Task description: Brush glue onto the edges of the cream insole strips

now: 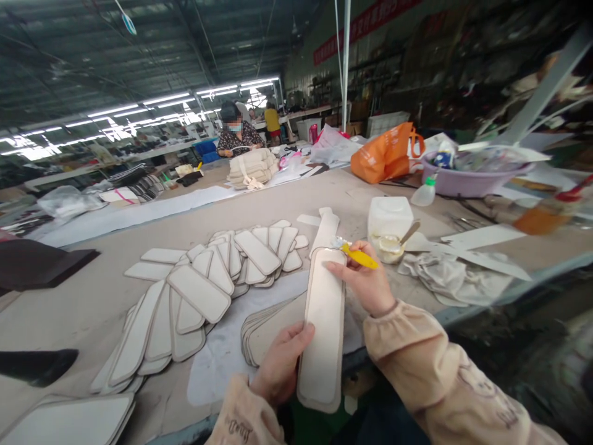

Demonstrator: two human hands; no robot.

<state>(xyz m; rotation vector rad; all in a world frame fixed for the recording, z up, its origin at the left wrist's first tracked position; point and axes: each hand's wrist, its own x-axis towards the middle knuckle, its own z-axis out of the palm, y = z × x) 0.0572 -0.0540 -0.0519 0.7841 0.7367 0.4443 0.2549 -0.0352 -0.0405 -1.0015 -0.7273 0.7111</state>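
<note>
My left hand (286,361) grips the lower left edge of a long cream panel (324,321) with rounded corners and a darker border. In my right hand (368,278) is a brush with a yellow handle (360,254), its bristle end pointing left over the panel's top. My right thumb rests on the panel's face near the upper right corner. Behind my left hand lies a neat stack of similar panels (273,321). Farther left, many cream panels (199,290) overlap in a fanned heap. A narrow cream strip (327,228) lies beyond the held panel.
To the right stand a cut white plastic container (390,219) with a stick in it, and a crumpled cloth (458,275). Behind are an orange bag (386,151), a purple basin (475,179) and a squeeze bottle (425,191). A masked person (238,136) works across the table.
</note>
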